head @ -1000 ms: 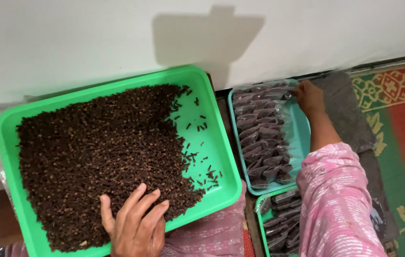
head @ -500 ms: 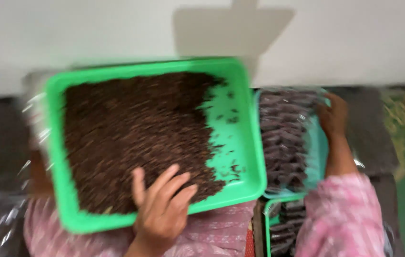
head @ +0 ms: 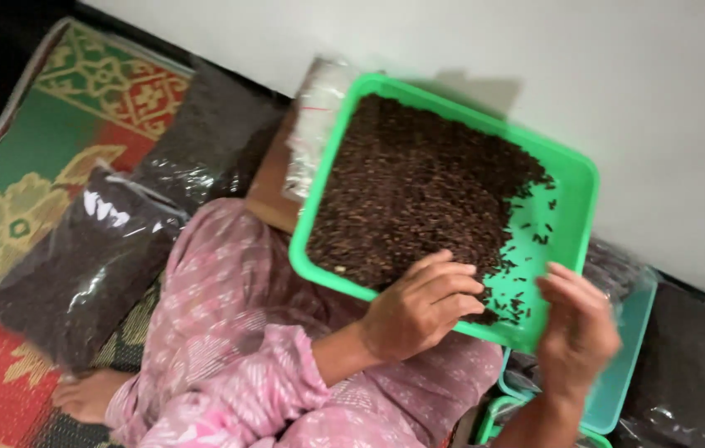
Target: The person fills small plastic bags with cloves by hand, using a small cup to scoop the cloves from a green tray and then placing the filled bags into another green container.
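Note:
A green plastic tray (head: 575, 168) rests on my lap, tilted, and is heaped with small dark dried cloves (head: 419, 187). At the tray's near edge, my left hand (head: 420, 305) lies on the cloves with its fingers loosely curled over them. My right hand (head: 578, 330) hovers just off the tray's near right corner. Its fingers are held together and the palm faces the tray, with nothing visible in it. A few loose cloves are scattered on the bare green bottom between my two hands.
A teal tray (head: 633, 358) with dark packets sits right of the green one. Two large clear bags of cloves (head: 79, 265) (head: 207, 133) lie on a patterned mat (head: 12, 216). Small clear bags (head: 315, 124) sit on brown cardboard (head: 268, 191). A white wall (head: 618, 75) is behind.
My right hand has left the teal tray of packets and come back beside the green tray. My left hand's spread fingers have curled. The view has swung left and tilted.

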